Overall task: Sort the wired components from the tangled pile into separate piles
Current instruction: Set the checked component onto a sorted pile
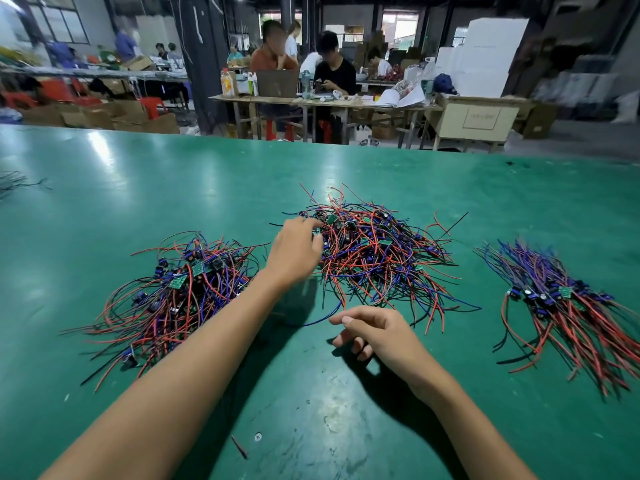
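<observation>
1. Left hand [294,252] reached fwd into the near-left edge of the tangled pile [374,251]; fingers curled into the wires, seemingly pinching one, but fingertips were partly buried so exact grip couldn't be told.
2. Right hand [374,332] hovered just above the desk [173,174], near the pile's front edge; fingers loosely curled, relaxed, holding nothing. A stray blue wire [318,320] trailed from the pile just beside its fingertips.
3. Tangled pile sat centre of desk, between the 2 other heaps: red, blue & black leads w/ small green boards mixed in, still a big knot. Judged: the largest share of work left was here.
4. Left pile [176,292] lay beside the left forearm: loose, looped, boards on top, wires splayed every way. Looked like sorted units dropped w/o tidying.
5. Right pile [568,306] lay well apart at the right: leads mostly combed one way, boards grouped mid-bundle. Neater than the left.
6. Progress, as a judgement: roughly halfway or a bit past. 2 sorted heaps existed, but centre pile wasn't visibly smaller than either.
7. Few black wires [17,183] lay at far-left desk edge; can't tell if part of the job.
</observation>
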Tool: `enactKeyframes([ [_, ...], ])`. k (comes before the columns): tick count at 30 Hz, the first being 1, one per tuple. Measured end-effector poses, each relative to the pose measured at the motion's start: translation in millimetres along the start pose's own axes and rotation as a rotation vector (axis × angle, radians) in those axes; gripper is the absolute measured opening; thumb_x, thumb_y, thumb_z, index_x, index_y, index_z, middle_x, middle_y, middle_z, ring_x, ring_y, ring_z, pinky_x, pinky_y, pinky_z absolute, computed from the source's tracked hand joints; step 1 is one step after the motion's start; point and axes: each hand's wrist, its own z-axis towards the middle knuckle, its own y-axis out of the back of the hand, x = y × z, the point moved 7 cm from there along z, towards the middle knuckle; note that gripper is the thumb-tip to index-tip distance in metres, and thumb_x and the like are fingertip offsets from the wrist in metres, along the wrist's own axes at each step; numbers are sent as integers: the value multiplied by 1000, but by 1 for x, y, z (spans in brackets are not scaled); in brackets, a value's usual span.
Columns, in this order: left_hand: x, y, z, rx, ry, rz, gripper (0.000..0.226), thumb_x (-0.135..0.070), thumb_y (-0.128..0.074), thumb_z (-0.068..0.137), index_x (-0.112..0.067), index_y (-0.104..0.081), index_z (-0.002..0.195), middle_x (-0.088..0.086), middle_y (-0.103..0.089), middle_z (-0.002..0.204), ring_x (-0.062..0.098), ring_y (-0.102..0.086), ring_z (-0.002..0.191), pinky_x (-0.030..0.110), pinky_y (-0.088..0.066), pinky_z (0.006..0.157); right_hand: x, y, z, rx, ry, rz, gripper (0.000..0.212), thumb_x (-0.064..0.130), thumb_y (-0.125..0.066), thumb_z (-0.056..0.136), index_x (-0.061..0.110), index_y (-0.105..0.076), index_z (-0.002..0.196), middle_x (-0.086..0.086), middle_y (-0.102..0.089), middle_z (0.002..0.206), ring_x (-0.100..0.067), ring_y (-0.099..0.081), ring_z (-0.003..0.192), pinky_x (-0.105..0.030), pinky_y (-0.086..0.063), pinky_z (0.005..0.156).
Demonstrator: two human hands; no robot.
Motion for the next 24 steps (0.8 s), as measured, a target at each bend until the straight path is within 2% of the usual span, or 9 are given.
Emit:
enactKeyframes([
  [3, -15, -15, 33, 140, 67, -61, 47, -20, -45, 105, -4, -41, 148, 20, -49, 149, 34, -44, 138, 41, -35, 112, -2, -1, 0, -4, 21, -20, 19, 10, -55, 102, 10, -75, 101, -6, -75, 73, -10, -68, 60, -16, -43, 50],
  [5, -20, -26, 48, 249, 119, -97, 48, -19, -48, 104, -5, -42, 149, 17, -47, 152, 31, -43, 141, 36, -34, 113, -4, 0, 1, -13, 36, -41, 20, 12, -56, 102, 14, -76, 100, -5, -75, 73, -12, -64, 61, -18, -44, 51],
  [8, -18, -30, 54, 229, 181, -170, 33, -1, -63, 91, -5, -68, 123, 13, -65, 131, 25, -57, 125, 19, -40, 91, -3, 5, 3, -29, 43, -14, 21, 13, -56, 102, 16, -76, 100, -4, -74, 72, -8, -58, 56, -19, -45, 48],
  [10, -14, -30, 48, 176, 201, -195, 24, -1, -72, 85, -4, -74, 108, 11, -70, 120, 24, -61, 117, 16, -37, 80, -1, 8, 5, -33, 49, 15, 21, 12, -54, 103, 14, -75, 101, -3, -74, 71, -5, -61, 53, -19, -46, 46],
  [13, -12, -30, 38, 90, 195, -242, 22, -12, -80, 82, -11, -70, 102, 7, -70, 109, 22, -63, 108, 21, -41, 81, -1, 12, 6, -58, 43, 50, 21, 11, -53, 103, 13, -74, 102, -4, -74, 71, -9, -67, 58, -21, -48, 44],
  [16, -4, -34, 29, 60, 295, -294, 26, -24, -80, 83, -22, -55, 78, 7, -70, 89, 24, -65, 90, 37, -50, 88, -2, 17, 8, -77, 29, 113, 22, 11, -53, 104, 11, -75, 102, -9, -73, 72, -11, -62, 57, -21, -50, 47],
  [20, 0, -41, 18, 107, 340, -120, 37, -29, -62, 98, -9, -51, 70, 13, -60, 76, 29, -56, 79, 40, -48, 77, -4, 22, 9, -86, 16, 196, 21, 10, -54, 104, 8, -75, 103, -14, -72, 74, -10, -57, 55, -21, -52, 51],
  [22, -3, -35, 13, 40, 336, -194, 42, -23, -46, 106, 5, -63, 80, 19, -67, 81, 36, -62, 82, 38, -50, 77, -4, 24, 9, -90, 9, 234, 21, 10, -54, 103, 8, -74, 102, -15, -72, 74, -10, -58, 54, -20, -52, 51],
  [24, -16, -16, 3, -89, 328, -374, 49, -27, -34, 110, 1, -70, 94, 16, -70, 77, 25, -66, 71, 29, -51, 69, -4, 24, 9, -90, -1, 263, 21, 11, -54, 103, 8, -75, 101, -15, -72, 75, -12, -57, 56, -21, -52, 51],
])
